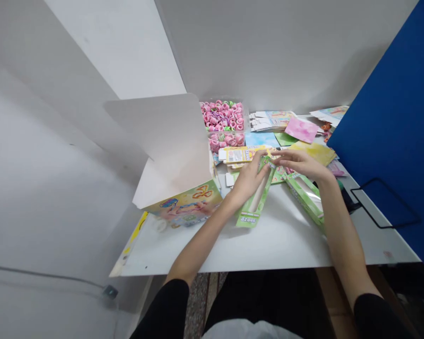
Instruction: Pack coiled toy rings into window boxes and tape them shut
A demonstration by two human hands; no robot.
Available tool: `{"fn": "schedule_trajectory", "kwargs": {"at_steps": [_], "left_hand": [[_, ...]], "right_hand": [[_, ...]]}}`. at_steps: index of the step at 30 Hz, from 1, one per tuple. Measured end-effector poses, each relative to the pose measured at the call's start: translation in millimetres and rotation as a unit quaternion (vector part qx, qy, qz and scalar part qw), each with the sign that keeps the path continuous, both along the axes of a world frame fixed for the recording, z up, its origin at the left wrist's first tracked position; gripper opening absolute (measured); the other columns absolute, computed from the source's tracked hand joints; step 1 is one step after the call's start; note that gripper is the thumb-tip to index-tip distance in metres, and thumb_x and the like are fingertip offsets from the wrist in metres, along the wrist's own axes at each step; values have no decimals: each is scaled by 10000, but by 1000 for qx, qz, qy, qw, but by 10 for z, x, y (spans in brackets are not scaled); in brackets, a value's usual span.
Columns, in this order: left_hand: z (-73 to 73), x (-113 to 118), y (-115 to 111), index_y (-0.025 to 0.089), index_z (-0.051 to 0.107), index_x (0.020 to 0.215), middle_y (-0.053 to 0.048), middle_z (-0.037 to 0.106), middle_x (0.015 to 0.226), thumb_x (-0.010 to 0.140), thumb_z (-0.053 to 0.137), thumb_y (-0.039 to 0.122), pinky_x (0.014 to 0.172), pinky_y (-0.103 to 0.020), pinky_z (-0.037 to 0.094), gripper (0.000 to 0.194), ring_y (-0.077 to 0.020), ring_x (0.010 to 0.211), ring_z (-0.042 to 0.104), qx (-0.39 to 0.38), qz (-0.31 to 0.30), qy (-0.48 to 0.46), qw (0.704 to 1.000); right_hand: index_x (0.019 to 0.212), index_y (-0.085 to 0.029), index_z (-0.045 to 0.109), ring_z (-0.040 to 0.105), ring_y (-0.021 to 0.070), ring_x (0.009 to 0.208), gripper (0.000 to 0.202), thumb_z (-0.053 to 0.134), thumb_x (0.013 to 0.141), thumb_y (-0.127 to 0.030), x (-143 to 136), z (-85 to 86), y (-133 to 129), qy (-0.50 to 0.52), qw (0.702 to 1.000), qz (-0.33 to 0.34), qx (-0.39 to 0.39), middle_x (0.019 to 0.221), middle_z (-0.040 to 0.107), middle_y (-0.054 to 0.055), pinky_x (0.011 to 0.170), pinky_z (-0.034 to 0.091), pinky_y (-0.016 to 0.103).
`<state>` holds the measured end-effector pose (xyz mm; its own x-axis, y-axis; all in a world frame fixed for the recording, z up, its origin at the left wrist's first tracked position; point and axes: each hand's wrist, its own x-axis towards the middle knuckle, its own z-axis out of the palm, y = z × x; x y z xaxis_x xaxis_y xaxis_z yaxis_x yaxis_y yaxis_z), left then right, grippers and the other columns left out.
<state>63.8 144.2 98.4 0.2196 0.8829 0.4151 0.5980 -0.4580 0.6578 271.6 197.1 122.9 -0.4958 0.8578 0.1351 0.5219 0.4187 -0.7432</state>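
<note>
My left hand (249, 179) is closed around the upper part of a long green windowed carton (249, 212), which slants toward me above the white table. At the carton's top end, the fingers of my right hand (300, 164) reach across, bent and close to the edge. Whether they grip it or only touch it, I cannot tell. A second green windowed carton (305, 197) lies under my right forearm. Behind my hands are flat yellow cartons (236, 154) in a stack, with more green printed cartons partly hidden beneath my fingers.
A large open box (183, 202) with its white lid raised stands at left. Behind it, a clear bin (245, 115) holds many pink and green rings. Coloured cards (302, 129) and flat printed boxes (272, 120) lie at the back. A blue panel (392, 141) bounds the right side.
</note>
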Motion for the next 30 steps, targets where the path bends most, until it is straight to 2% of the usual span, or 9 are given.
{"fn": "schedule_trajectory", "kwargs": {"at_steps": [4, 7, 10, 12, 15, 19, 24, 27, 30], "left_hand": [[-224, 40, 109, 147, 277, 1497, -157, 714, 1132, 1015, 474, 333, 865, -393, 516, 553, -310, 1015, 705, -140, -11, 120, 983], [-368, 77, 173, 114, 411, 1393, -161, 713, 1109, 1035, 421, 390, 851, -362, 518, 452, -291, 1000, 696, -189, -58, 181, 963], [-484, 132, 193, 108, 566, 1202, -152, 714, 1071, 1006, 482, 425, 849, -345, 520, 382, -280, 963, 694, -212, -98, 208, 950], [-544, 178, 165, 88, 586, 1194, -188, 687, 1145, 984, 521, 389, 935, -382, 496, 373, -316, 1082, 663, -212, -101, 224, 946], [-595, 267, 73, 69, 484, 1384, -249, 561, 1358, 967, 535, 316, 1076, -484, 404, 488, -390, 1329, 501, -189, -89, 239, 948], [-608, 465, -63, 158, 282, 1567, -228, 428, 1515, 977, 548, 348, 1150, -520, 328, 675, -392, 1439, 377, -149, -108, 240, 953], [-717, 907, -232, 245, 263, 1604, -189, 229, 1674, 1004, 488, 521, 1190, -630, 251, 698, -432, 1533, 212, -32, -193, 239, 951], [-870, 1164, -377, 283, 381, 1568, -165, 286, 1664, 967, 529, 576, 1174, -696, 240, 685, -472, 1523, 219, 5, -223, 255, 941], [-999, 1281, -530, 299, 415, 1552, -169, 306, 1656, 924, 607, 575, 1135, -721, 289, 712, -501, 1502, 249, 26, -225, 264, 938]], "right_hand": [[1393, -173, 610, 656, 304, 1192, 519, 471, 902, -79, 266, -271, 290, -201, 960, -181, 70, 1338, 684, 157, 960, 538, 431], [1333, -119, 655, 591, 392, 1271, 530, 473, 841, -39, 526, -423, 415, -273, 932, -228, 70, 1327, 670, 223, 1029, 477, 512], [1354, -137, 645, 611, 358, 1244, 581, 520, 795, -36, 694, -542, 475, -340, 916, -207, 50, 1317, 681, 192, 1032, 480, 435], [1394, -155, 615, 622, 331, 1218, 623, 551, 782, -51, 730, -608, 505, -376, 907, -187, 41, 1329, 673, 175, 1009, 488, 387], [1461, -173, 556, 614, 384, 1177, 650, 583, 812, -137, 709, -673, 549, -420, 890, -174, 39, 1356, 627, 208, 938, 510, 441], [1502, -246, 513, 559, 453, 1195, 689, 607, 823, -183, 636, -696, 582, -461, 873, -148, 64, 1373, 566, 235, 875, 511, 509], [1454, -266, 571, 583, 396, 1183, 620, 574, 844, -155, 594, -672, 590, -490, 861, -82, 110, 1395, 548, 216, 894, 486, 456], [1387, -236, 636, 655, 340, 1075, 553, 612, 835, -203, 621, -618, 629, -500, 859, -38, 108, 1329, 636, 179, 830, 488, 382], [1322, -208, 689, 686, 332, 1014, 503, 645, 828, -295, 676, -540, 696, -502, 859, -23, 97, 1202, 730, 154, 783, 486, 357]]}}
